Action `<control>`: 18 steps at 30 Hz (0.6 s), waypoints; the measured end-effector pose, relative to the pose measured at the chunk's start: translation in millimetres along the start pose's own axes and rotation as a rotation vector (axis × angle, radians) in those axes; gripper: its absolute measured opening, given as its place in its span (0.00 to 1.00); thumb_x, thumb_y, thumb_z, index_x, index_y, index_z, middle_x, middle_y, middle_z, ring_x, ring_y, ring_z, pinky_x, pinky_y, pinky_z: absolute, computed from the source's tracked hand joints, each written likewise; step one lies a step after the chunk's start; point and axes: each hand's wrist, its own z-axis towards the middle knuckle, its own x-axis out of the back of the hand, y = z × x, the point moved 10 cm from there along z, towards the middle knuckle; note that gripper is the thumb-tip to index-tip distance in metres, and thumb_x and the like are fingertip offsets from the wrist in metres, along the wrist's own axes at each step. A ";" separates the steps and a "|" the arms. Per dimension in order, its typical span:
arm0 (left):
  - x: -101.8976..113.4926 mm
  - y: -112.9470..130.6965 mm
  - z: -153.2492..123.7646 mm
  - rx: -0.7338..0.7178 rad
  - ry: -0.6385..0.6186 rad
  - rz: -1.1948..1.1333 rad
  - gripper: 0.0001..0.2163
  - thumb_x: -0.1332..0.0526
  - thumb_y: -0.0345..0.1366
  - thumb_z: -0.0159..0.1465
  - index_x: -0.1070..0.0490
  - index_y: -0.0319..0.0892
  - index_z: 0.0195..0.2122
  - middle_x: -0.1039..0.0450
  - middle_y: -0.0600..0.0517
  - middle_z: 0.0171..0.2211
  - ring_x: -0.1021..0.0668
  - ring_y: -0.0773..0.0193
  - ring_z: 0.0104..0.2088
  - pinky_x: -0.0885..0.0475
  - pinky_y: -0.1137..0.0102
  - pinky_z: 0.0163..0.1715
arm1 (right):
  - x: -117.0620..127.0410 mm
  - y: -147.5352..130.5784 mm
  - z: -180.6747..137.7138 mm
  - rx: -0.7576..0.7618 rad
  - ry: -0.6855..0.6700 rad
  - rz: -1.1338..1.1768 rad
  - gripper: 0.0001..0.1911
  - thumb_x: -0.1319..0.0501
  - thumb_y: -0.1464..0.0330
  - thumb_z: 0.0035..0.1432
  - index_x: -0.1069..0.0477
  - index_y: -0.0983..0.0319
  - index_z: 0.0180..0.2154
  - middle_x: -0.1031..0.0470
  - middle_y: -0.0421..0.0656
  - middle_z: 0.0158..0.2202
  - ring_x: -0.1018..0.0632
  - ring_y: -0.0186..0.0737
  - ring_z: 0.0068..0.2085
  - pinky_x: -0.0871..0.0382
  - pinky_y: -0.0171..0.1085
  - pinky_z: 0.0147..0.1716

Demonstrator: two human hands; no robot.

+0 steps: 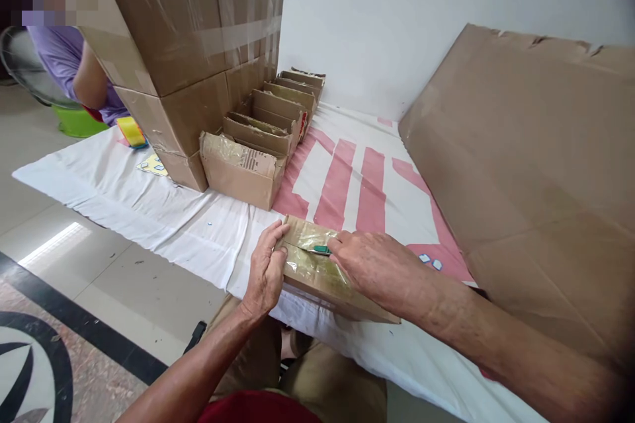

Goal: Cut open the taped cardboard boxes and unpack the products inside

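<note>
A taped cardboard box [310,228] lies near the front edge of the cloth-covered table. My left hand [266,264] grips its left end, fingers over the edge and thumb on top. In my right hand [367,261] is a green utility knife [321,250], its blade pointing left at the seam under the shiny tape. Whether the blade has gone through the tape I cannot tell. My right forearm hides part of the box's right side.
Cut-open cardboard boxes [243,178] stand in a row beyond, beside stacked closed boxes [178,46]. A large cardboard sheet [536,165] leans at the right. A roll of yellow tape [131,132] sits at the left, near a person in a purple sleeve [57,56].
</note>
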 end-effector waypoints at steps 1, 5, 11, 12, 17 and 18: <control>0.7 0.0 -0.2 0.009 0.007 0.006 0.20 0.45 0.32 0.64 0.23 0.41 0.55 0.28 0.44 0.63 0.28 0.50 0.65 0.36 0.51 0.68 | 0.6 1.3 -1.5 0.004 -0.020 -0.012 0.13 0.44 0.77 0.65 0.21 0.64 0.43 0.17 0.51 0.39 0.16 0.50 0.36 0.33 0.39 0.29; 2.8 0.7 -0.8 0.044 0.036 0.012 0.20 0.44 0.32 0.62 0.22 0.42 0.53 0.26 0.45 0.61 0.27 0.50 0.64 0.34 0.52 0.68 | -6.3 15.4 -15.2 -0.005 -0.104 -0.008 0.11 0.42 0.78 0.62 0.21 0.63 0.38 0.17 0.49 0.34 0.17 0.45 0.33 0.37 0.37 0.27; -0.4 -2.6 -0.7 0.063 0.028 0.026 0.20 0.44 0.33 0.62 0.21 0.42 0.52 0.26 0.45 0.62 0.28 0.50 0.65 0.36 0.52 0.68 | -16.3 33.8 -36.6 -0.005 0.049 0.134 0.08 0.40 0.69 0.66 0.22 0.62 0.38 0.19 0.47 0.30 0.20 0.42 0.30 0.35 0.37 0.29; -0.4 -4.2 -0.7 0.067 0.030 0.027 0.20 0.44 0.33 0.62 0.21 0.42 0.52 0.27 0.45 0.63 0.28 0.49 0.66 0.37 0.52 0.69 | -17.0 35.0 -39.1 0.001 0.077 0.160 0.08 0.40 0.69 0.66 0.22 0.62 0.37 0.20 0.46 0.29 0.20 0.42 0.29 0.34 0.38 0.29; -0.9 -10.7 -1.4 0.079 0.034 0.036 0.20 0.42 0.34 0.62 0.21 0.43 0.53 0.29 0.44 0.65 0.32 0.48 0.68 0.42 0.50 0.71 | -19.5 44.9 -50.2 -0.009 0.232 0.289 0.08 0.38 0.64 0.66 0.21 0.57 0.37 0.23 0.41 0.24 0.21 0.40 0.27 0.34 0.39 0.29; -0.9 -10.6 -1.5 0.074 0.038 0.039 0.20 0.42 0.34 0.62 0.21 0.43 0.53 0.30 0.45 0.65 0.32 0.49 0.68 0.42 0.50 0.71 | -20.7 50.2 -52.5 -0.044 0.283 0.282 0.08 0.38 0.63 0.65 0.21 0.57 0.36 0.24 0.41 0.23 0.21 0.40 0.26 0.34 0.39 0.28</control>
